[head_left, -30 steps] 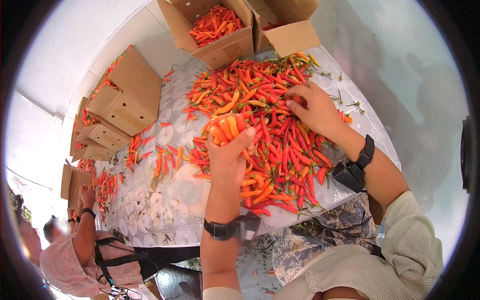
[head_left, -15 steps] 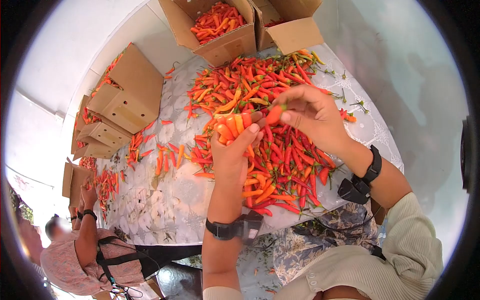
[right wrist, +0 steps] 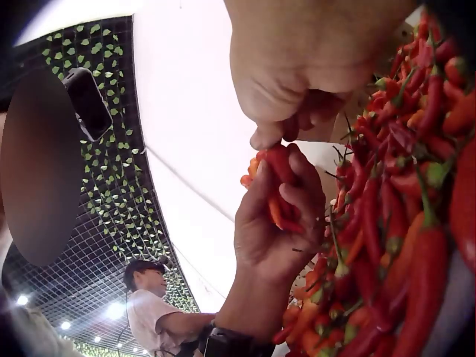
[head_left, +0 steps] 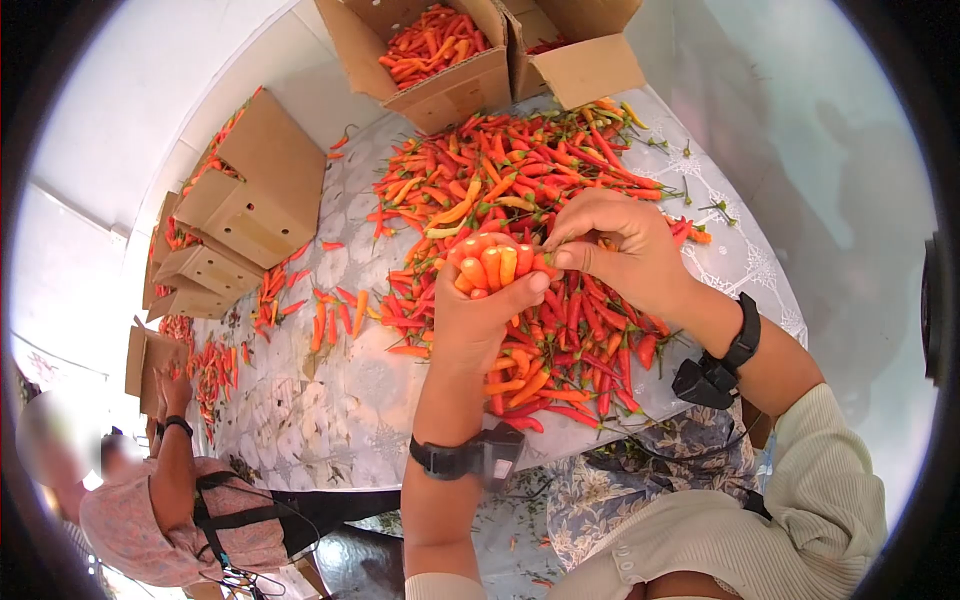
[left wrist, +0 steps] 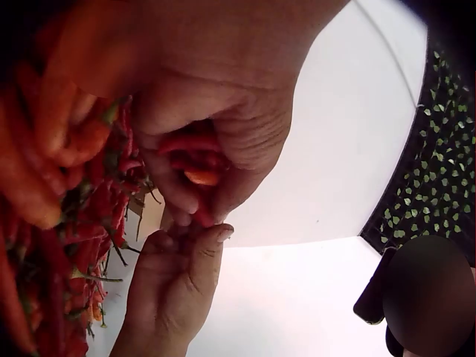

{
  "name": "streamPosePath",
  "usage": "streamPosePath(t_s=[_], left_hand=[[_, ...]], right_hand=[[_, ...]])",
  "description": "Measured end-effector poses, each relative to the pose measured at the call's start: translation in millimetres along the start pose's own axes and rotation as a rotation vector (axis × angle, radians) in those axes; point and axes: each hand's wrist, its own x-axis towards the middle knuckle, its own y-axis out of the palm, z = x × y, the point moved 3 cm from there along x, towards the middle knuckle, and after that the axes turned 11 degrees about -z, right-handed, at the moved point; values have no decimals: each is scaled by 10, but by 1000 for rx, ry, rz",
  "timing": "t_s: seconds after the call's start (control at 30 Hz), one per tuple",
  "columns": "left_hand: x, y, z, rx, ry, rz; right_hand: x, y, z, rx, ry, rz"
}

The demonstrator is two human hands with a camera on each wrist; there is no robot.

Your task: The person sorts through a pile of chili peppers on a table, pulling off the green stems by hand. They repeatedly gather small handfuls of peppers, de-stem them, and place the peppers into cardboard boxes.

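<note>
My left hand [head_left: 470, 320] grips a bunch of orange and red chili peppers [head_left: 490, 268], their rounded ends pointing up above the thumb. Right beside it, my right hand [head_left: 630, 250] pinches the end of one chili pepper at the bunch's right edge, thumb against forefinger. The left wrist view shows red chilies [left wrist: 197, 160] inside the curled left hand [left wrist: 245, 111], with the right hand's fingertips [left wrist: 219, 234] meeting it. In the right wrist view a red chili [right wrist: 279, 163] stands between both hands. Below them spreads a big heap of chilies [head_left: 590, 330], many with green stems.
Cardboard boxes of chilies [head_left: 450, 95] stand at the back, and more boxes [head_left: 250, 205] line the left side. Loose chilies [head_left: 330, 320] and stem bits lie on the patterned tablecloth [head_left: 350, 400]. Another person [head_left: 180, 510] works at the table's left end.
My right hand lifted from the heap with a red-orange chili, brought it left to the bunch, and now pinches at the bunch's edge. The left hand moved slightly right and down.
</note>
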Motion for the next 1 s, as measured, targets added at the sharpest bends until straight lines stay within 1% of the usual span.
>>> streamPosePath(t_s=[0.07,0.27,0.37,0.47,0.67,0.77,0.87,0.97,1.0], left_hand=[[5,8,12,1,13,5],[-20,34,16,78,14,55],[-1,17,49,97,56,57],[-4,14,49,140,40,61],[4,9,48,181,37,105],[8,-5,49,198,46,143],[-10,-8,53,164,72,91],[33,-25,70,151,108,-19],[30,-12,55,145,130,-21]], right_hand=[[1,-5,-10,-25,-14,37],[11,-33,-73,6,55,66],[14,-31,-76,6,61,86],[8,-18,-112,97,126,59],[6,-15,-147,189,214,124],[6,-14,-176,140,136,129],[-2,-9,-187,189,204,124],[-9,35,-162,232,233,31],[-9,31,-148,140,185,9]])
